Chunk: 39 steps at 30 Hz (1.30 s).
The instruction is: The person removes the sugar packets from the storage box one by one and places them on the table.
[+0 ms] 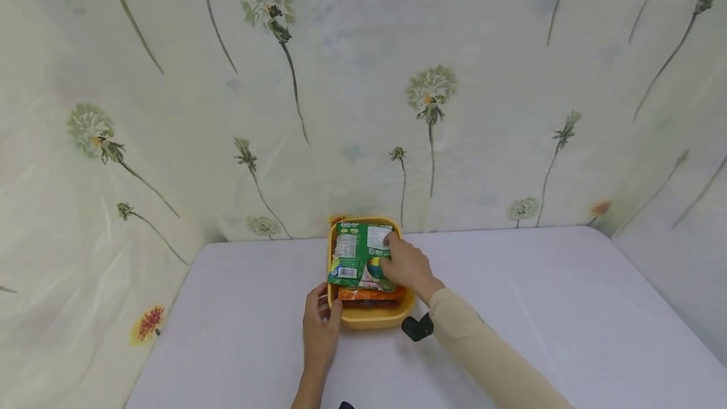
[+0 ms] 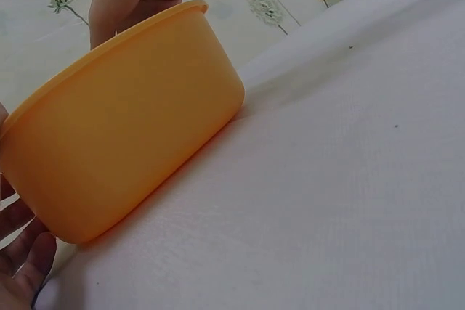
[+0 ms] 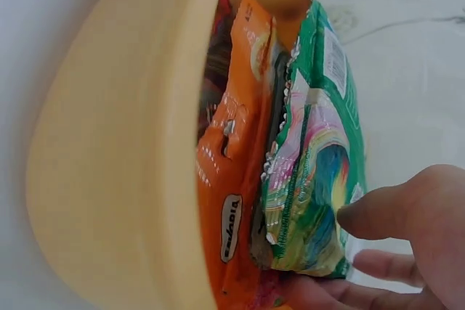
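A yellow plastic tub [image 1: 372, 322] stands on the white-covered table, holding stacked snack packets. On top lies a green packet [image 1: 363, 248] with printed labels and a barcode; an orange packet [image 3: 229, 179] is beneath it. My right hand [image 1: 409, 264] pinches the green packet at its right edge. In the right wrist view, the thumb is on its printed face, with other fingers by its lower edge. My left hand [image 1: 320, 327] rests against the outside of the tub at its near left corner, fingers along the wall. A dark red packet shows partly beside the orange one.
A white cloth [image 1: 255, 333] covers the table, and a sheet printed with dandelions [image 1: 352, 93] hangs behind and at the sides. The tub is close to the table's back edge. A black strap piece [image 1: 417, 327] is by the right wrist.
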Available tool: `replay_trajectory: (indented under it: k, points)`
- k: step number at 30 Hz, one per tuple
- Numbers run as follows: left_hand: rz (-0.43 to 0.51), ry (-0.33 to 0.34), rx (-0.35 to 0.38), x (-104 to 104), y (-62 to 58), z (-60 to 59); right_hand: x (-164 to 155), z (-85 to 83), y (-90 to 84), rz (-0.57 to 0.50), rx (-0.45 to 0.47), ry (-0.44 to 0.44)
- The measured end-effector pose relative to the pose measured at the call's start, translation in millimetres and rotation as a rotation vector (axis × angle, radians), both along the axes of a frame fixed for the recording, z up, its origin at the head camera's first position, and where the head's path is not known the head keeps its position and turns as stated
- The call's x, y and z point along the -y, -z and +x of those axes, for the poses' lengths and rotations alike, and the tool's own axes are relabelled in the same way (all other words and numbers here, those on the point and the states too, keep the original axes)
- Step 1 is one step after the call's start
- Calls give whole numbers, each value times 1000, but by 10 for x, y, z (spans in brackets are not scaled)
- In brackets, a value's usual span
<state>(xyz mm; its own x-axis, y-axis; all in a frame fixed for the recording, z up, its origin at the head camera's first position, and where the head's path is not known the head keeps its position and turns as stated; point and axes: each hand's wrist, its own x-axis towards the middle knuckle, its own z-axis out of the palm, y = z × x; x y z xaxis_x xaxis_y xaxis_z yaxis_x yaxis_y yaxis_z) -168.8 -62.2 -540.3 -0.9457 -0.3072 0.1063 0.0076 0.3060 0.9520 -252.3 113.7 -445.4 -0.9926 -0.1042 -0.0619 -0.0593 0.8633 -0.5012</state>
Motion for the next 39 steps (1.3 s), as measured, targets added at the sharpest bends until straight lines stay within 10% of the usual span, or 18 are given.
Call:
replay_trajectory:
  k: [18, 39]
  points:
    - [2, -1, 22, -1, -10, 3, -42, -10, 62, -401, 62, 104]
    - [13, -5, 19, 24, 14, -8, -33, 116, 237, -521, -121, 3]
